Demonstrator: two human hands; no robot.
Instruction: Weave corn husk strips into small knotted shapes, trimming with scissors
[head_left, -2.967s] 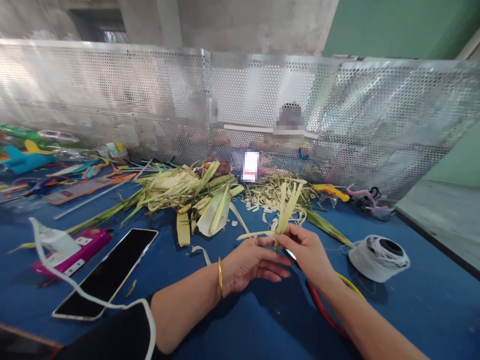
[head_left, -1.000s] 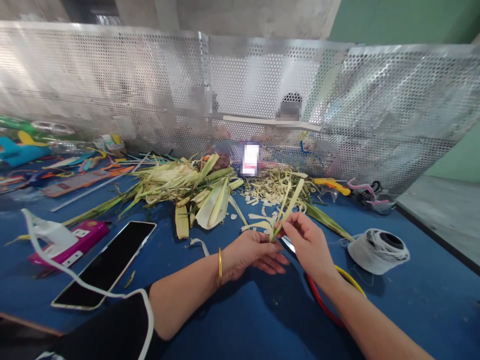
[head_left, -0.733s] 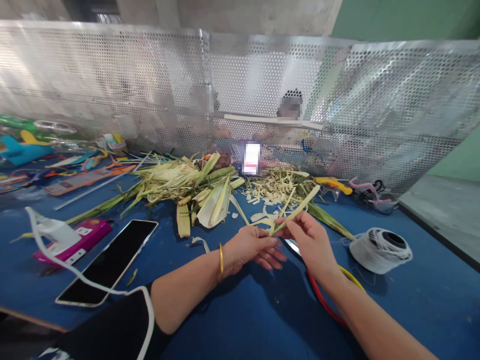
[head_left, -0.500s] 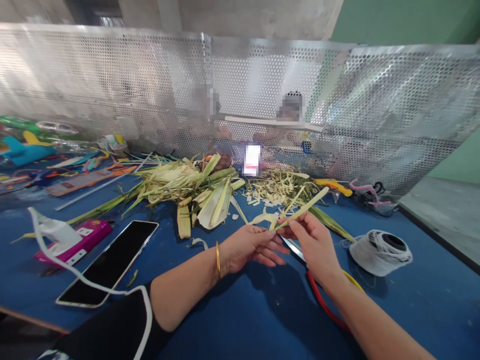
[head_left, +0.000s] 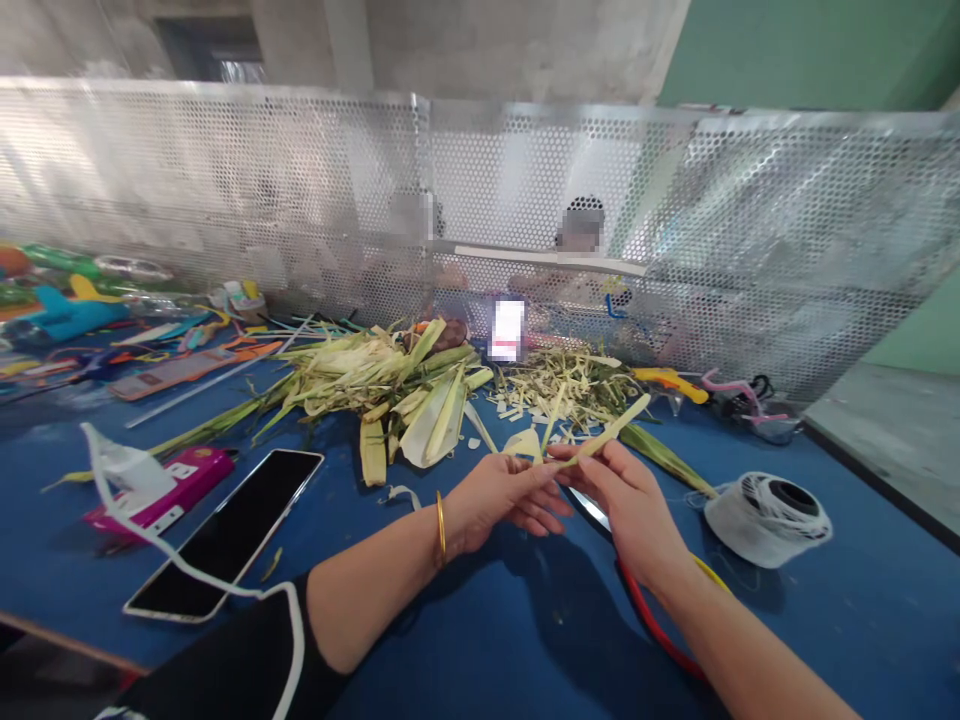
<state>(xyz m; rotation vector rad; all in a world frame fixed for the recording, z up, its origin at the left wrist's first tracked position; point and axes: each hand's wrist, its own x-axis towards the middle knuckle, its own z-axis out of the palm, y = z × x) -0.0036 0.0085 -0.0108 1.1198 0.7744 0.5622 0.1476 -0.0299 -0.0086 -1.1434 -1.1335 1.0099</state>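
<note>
The left hand [head_left: 506, 495] and right hand [head_left: 634, 505] are pinching one leaf-strip bundle [head_left: 616, 426] in clamped grips above the blue surface [head_left: 480, 620]. One leaf heap [head_left: 349, 372], one scrap heap [head_left: 566, 385], one dark-screened phone [head_left: 234, 525] and one thread spool [head_left: 761, 525] are lying around.

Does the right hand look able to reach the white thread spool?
Likely yes: nothing tall stands between the right hand and the spool to its right, though that hand holds a pale strip.

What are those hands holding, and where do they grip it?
The left hand and right hand pinch pale plant strips near their lower ends, where the strips meet.
</note>
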